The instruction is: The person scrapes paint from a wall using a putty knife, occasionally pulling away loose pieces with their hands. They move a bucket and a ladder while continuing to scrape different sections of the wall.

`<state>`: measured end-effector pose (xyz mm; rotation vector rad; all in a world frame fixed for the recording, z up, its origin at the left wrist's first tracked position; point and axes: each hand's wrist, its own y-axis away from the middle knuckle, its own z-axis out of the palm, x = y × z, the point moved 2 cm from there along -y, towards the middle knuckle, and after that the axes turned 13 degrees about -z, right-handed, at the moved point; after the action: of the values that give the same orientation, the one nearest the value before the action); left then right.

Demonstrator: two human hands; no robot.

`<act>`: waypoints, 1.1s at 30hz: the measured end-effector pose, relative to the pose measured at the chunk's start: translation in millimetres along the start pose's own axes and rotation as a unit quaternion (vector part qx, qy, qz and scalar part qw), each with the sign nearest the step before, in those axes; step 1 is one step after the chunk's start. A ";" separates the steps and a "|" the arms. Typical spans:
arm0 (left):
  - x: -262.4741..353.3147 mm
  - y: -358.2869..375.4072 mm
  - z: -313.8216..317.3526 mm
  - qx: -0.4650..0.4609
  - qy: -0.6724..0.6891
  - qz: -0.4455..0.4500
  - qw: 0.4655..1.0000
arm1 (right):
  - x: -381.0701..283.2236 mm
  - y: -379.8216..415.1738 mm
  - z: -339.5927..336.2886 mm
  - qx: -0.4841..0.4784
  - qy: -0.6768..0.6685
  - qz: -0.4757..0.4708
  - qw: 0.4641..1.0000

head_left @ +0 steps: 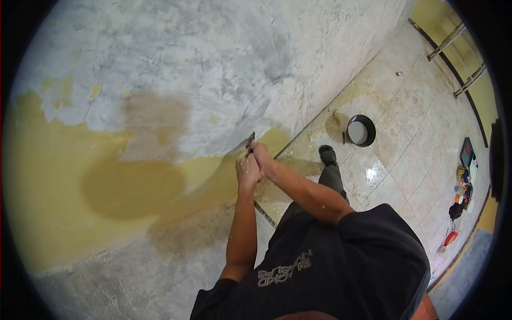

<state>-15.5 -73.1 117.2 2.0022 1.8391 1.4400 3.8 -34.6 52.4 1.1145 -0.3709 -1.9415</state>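
Note:
Both my hands are closed together around a scraper [250, 140], whose dark blade sticks out past my fingers at the wall. My right hand [262, 155] is the farther forward, overlapping my left hand [248, 169]; the handle is hidden inside the grip. Pale specks cling to my left hand and forearms. The blade is at the wall [176, 48], close to the border between a patchy grey-white area and a yellow painted strip [128, 186]. Whether the blade edge touches the surface cannot be made out.
A black bucket [369, 140] with whitish contents stands on the tiled floor [394, 176], beyond my sandalled foot [328, 155]. Several containers and tools, including a red item [451, 238], lie along the right side. Metal legs [447, 41] stand at the upper right.

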 end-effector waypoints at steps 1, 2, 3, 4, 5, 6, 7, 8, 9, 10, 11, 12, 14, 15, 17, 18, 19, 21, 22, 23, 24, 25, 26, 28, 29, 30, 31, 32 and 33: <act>3.4 8.3 2.3 -0.001 0.072 -0.026 0.997 | 1.0 -0.7 -1.9 -0.021 -0.004 -0.005 1.000; -1.3 17.3 0.1 0.004 0.145 -0.056 0.988 | 4.8 0.8 -7.5 -0.022 -0.001 0.004 1.000; -10.3 1.3 -5.8 -0.052 -0.044 -0.122 0.990 | 5.1 0.7 -10.8 -0.043 -0.027 0.099 0.994; -20.3 -5.6 -5.7 -0.043 -0.039 -0.116 0.992 | 2.7 -6.2 -7.9 -0.069 -0.052 0.185 0.979; -26.8 -9.7 -5.0 0.019 -0.066 -0.019 0.997 | 5.4 -7.4 -4.5 -0.068 -0.079 0.157 0.982; -22.7 -13.4 -2.8 0.080 -0.089 0.079 0.990 | -5.8 -7.2 9.5 -0.081 -0.075 0.147 0.983; -15.4 1.0 0.7 0.017 0.104 -0.047 0.993 | -21.0 1.1 15.1 -0.063 -0.033 0.065 0.995; -23.2 19.5 -1.4 0.015 0.106 -0.069 0.992 | -15.7 22.5 6.4 -0.033 0.010 0.006 0.999; -34.6 42.3 -8.3 0.018 0.044 0.000 0.999 | -15.1 27.1 -1.0 -0.111 0.052 0.015 0.992; -27.1 44.8 -9.1 0.023 -0.007 0.097 0.995 | -9.3 31.8 -3.3 -0.114 0.057 0.015 0.992; -44.8 26.6 -2.0 0.033 0.124 0.005 0.992 | -4.2 30.1 -2.4 -0.128 0.082 -0.010 0.988; -67.4 15.6 2.3 0.033 0.127 0.004 0.991 | 6.1 32.2 -4.6 -0.137 0.106 -0.026 0.984; -63.3 32.5 -4.8 -0.080 0.261 -0.115 0.955 | 5.6 35.2 0.7 -0.142 0.161 -0.018 0.976; -65.6 31.1 -3.8 -0.080 0.266 -0.117 0.953 | 5.9 40.3 1.0 -0.128 0.171 -0.058 0.975; -66.8 27.1 -1.3 -0.079 0.394 -0.066 0.913 | 6.2 48.7 3.0 -0.117 0.187 -0.096 0.971; -69.0 26.9 -2.0 -0.078 0.400 -0.067 0.911 | 6.6 51.4 4.6 -0.097 0.159 -0.100 0.977; -68.9 25.9 -3.2 -0.080 0.392 -0.075 0.913 | 4.5 53.3 8.3 -0.078 0.130 -0.107 0.983; -67.2 21.2 -6.3 -0.082 0.391 -0.080 0.913 | 1.9 58.1 15.0 -0.067 0.142 -0.108 0.982; -65.6 21.4 -10.5 -0.071 0.367 -0.071 0.925 | 2.9 60.6 16.1 -0.048 0.148 -0.105 0.982; -65.4 22.4 -15.0 -0.061 0.340 -0.064 0.936 | 8.1 58.5 16.0 -0.047 0.151 -0.104 0.982; -65.7 23.2 -20.6 -0.062 0.342 -0.065 0.935 | 14.1 53.7 16.0 -0.049 0.120 -0.088 0.988; -60.7 29.0 -28.9 -0.076 0.301 -0.088 0.946 | 18.8 50.7 15.9 -0.050 0.088 -0.072 0.992; -56.9 33.0 -33.8 -0.090 0.259 -0.109 0.955 | 20.8 50.9 16.1 -0.048 0.089 -0.072 0.992; -48.7 31.0 -36.9 -0.110 0.240 -0.106 0.959 | 22.8 48.0 16.8 -0.032 0.072 -0.105 0.991; -48.3 30.7 -36.1 -0.128 0.218 -0.107 0.961 | 23.7 45.6 13.4 -0.030 0.074 -0.105 0.991; -53.5 24.6 -28.1 -0.130 0.219 -0.109 0.961 | 21.8 40.7 9.6 -0.039 0.048 -0.104 0.993; -58.8 13.1 -14.9 -0.114 0.259 -0.066 0.957 | 21.4 33.6 6.2 -0.048 0.022 -0.105 0.993; -58.6 6.4 -8.0 -0.098 0.299 -0.022 0.949 | 26.9 22.4 0.4 -0.048 0.025 -0.108 0.993; -64.1 0.6 -4.9 -0.101 0.301 -0.021 0.948 | 33.2 12.5 -6.6 -0.042 0.046 -0.114 0.992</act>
<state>-8.5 -127.6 83.9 1.5160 1.7896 2.3042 7.6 -67.3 37.6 1.2299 -0.1131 -2.0728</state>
